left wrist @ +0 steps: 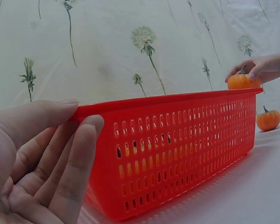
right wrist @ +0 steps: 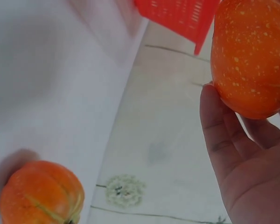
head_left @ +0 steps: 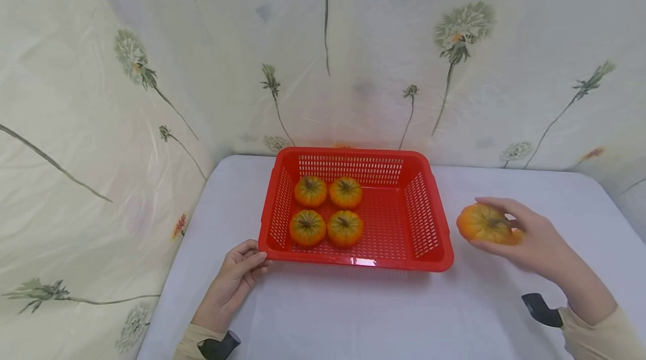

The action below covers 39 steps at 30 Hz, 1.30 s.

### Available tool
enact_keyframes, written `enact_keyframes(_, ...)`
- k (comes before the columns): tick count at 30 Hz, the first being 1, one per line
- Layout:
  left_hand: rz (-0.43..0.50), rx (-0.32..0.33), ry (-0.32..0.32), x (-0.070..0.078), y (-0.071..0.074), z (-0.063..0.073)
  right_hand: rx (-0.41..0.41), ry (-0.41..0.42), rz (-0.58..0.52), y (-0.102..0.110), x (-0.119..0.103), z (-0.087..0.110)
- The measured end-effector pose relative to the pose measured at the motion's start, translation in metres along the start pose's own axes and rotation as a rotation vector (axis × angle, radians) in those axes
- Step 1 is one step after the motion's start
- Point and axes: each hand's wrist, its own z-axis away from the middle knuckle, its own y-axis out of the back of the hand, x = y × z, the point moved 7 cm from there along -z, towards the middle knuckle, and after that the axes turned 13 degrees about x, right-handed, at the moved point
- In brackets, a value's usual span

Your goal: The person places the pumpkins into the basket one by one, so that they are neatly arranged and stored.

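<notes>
A red plastic basket [head_left: 353, 262] with slotted walls stands on the table, several small orange pumpkins [head_left: 345, 229] grouped in its left half. At its near left corner my left hand [head_left: 234, 276] pinches the rim between thumb and fingers, as the left wrist view shows up close. My right hand [head_left: 530, 236] grips another small pumpkin [right wrist: 252, 56] by its sides, held above the table to the right of the basket. Below that hand a further pumpkin [left wrist: 269, 119] sits on the table, mostly covered by the hand in the head view.
The table [head_left: 313, 315] wears a white cover. Behind it and at the left hangs a pale cloth [head_left: 363, 68] printed with dandelions, close to the basket's far side. A dark strap [head_left: 542, 309] is on the right wrist, another [head_left: 219, 345] on the left.
</notes>
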Motion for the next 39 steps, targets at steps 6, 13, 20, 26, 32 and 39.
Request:
enact_keyframes(6,-0.003,-0.002,-0.004,0.0,0.0,-0.001,0.036,0.101,-0.046,-0.002,-0.017,-0.009)
enact_keyframes(13,-0.004,0.002,-0.004,0.001,0.0,0.0,-0.001,0.098,-0.084,-0.011,-0.031,-0.018)
enact_keyframes(20,-0.018,0.021,0.0,0.0,0.001,-0.001,-0.115,0.0,-0.156,-0.023,-0.036,-0.026)
enact_keyframes(26,-0.011,0.018,0.005,-0.001,0.001,-0.001,-0.194,-0.089,-0.191,-0.033,-0.042,-0.034)
enact_keyframes(32,0.007,0.005,0.004,0.0,0.0,-0.001,-0.202,0.028,-0.154,-0.041,-0.063,-0.048)
enact_keyframes(39,-0.004,0.01,0.005,0.0,0.001,-0.001,-0.195,0.128,-0.152,-0.049,-0.082,-0.06)
